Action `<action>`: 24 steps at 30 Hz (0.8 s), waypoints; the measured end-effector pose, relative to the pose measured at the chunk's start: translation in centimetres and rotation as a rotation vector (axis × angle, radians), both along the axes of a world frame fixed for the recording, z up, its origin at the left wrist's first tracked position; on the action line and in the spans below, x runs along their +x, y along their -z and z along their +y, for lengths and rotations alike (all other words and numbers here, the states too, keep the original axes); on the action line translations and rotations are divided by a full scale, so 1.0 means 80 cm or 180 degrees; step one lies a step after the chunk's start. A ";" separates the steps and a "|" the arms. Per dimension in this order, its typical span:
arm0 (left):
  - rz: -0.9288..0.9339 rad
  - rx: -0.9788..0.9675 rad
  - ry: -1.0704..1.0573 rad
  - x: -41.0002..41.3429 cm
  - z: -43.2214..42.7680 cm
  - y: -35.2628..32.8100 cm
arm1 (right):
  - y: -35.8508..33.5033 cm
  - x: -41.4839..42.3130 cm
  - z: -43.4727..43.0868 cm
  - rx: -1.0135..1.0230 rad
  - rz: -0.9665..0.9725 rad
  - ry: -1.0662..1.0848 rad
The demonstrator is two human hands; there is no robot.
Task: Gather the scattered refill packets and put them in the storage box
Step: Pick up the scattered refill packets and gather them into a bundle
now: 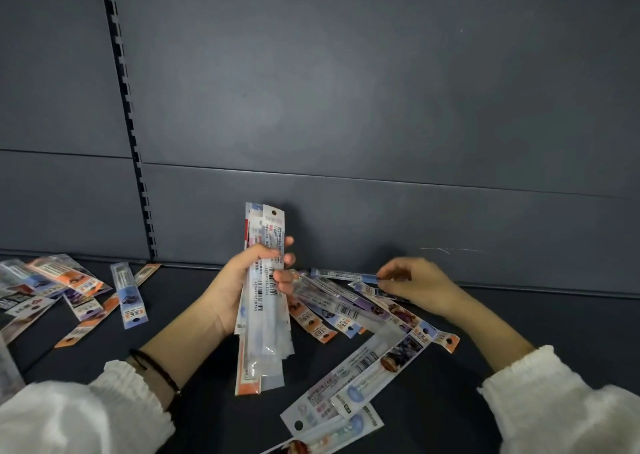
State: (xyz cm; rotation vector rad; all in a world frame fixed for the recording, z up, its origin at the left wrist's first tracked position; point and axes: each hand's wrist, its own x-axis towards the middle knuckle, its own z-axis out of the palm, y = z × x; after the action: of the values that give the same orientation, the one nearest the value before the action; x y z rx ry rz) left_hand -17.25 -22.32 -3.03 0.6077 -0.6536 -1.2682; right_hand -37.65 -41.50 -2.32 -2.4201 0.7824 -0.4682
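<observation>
My left hand (242, 280) holds an upright bundle of several long refill packets (265, 315) above the dark shelf surface. My right hand (412, 282) pinches the end of a blue-tipped packet (346, 275) lying near the back wall. Several more packets (349, 310) lie fanned out between my hands, and others (363, 374) lie nearer to me. Another scattered group of packets (69, 287) lies at the left. No storage box is clearly in view.
The dark shelf surface (194, 318) ends at a grey back panel (346, 107) with a slotted upright rail (128, 107) at the left. A pale translucent object (8, 367) pokes in at the left edge. White fluffy sleeves cover both forearms.
</observation>
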 end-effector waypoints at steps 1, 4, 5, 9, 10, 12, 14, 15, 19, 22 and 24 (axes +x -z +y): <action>0.0018 -0.0012 0.0004 -0.002 0.000 0.000 | 0.001 -0.002 -0.005 -0.0202 0.0197 0.0026; 0.0006 -0.0015 -0.0005 -0.006 0.000 0.000 | 0.007 -0.008 -0.018 -0.0406 0.0679 0.0172; -0.0004 -0.0013 0.0004 -0.006 0.000 -0.001 | 0.009 -0.008 -0.020 -0.0384 0.0703 0.0214; 0.0019 0.0022 0.0041 -0.007 -0.001 0.000 | 0.007 -0.006 -0.022 -0.0268 0.0600 0.0292; 0.0020 0.0036 0.0027 -0.007 -0.001 0.000 | 0.004 -0.006 -0.022 -0.0205 0.0514 0.0303; 0.0009 0.0074 -0.0016 -0.008 0.000 0.000 | -0.005 -0.009 -0.018 0.0113 0.0087 0.0328; -0.0018 0.0106 -0.0079 -0.010 -0.001 0.001 | -0.019 -0.010 -0.009 0.0800 -0.0534 0.0298; -0.0056 0.0131 -0.0124 -0.012 -0.001 0.001 | -0.026 -0.009 -0.001 0.1232 -0.0841 0.0269; -0.0054 0.0371 -0.0290 -0.031 -0.003 -0.001 | -0.045 0.011 0.044 0.3337 -0.1778 0.0013; -0.0205 0.0506 -0.0206 -0.047 -0.003 -0.006 | -0.047 0.031 0.084 0.4143 -0.1911 -0.0221; -0.0603 0.0644 -0.0223 -0.048 0.000 -0.007 | -0.041 0.043 0.101 0.3961 -0.1917 -0.0269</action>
State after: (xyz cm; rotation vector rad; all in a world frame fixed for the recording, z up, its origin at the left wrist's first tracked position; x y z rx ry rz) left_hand -21.11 -22.36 -2.46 0.9189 -0.6582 -1.2289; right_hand -34.17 -33.42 0.93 -1.0631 0.4535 -0.4400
